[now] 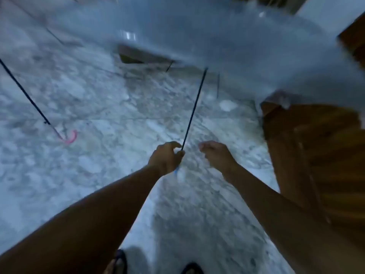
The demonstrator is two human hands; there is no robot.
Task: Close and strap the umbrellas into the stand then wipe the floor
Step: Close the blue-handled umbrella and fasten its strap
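Observation:
An open clear umbrella (207,36) spreads its blurred canopy across the top of the view. Its dark shaft (194,107) slants down to my left hand (166,157), which is shut around the shaft just above a blue handle (176,170). My right hand (216,154) hovers just right of the shaft with its fingers curled, holding nothing. A second umbrella lies at the left: its dark shaft (23,89) ends in a pink hooked handle (70,137) on the marble floor (98,165). No stand can be made out.
A brown wooden door or cabinet panel (320,155) stands close on the right. Another wooden edge (353,42) shows at the upper right. My feet in dark sandals (120,262) are at the bottom edge. The whole frame is motion-blurred.

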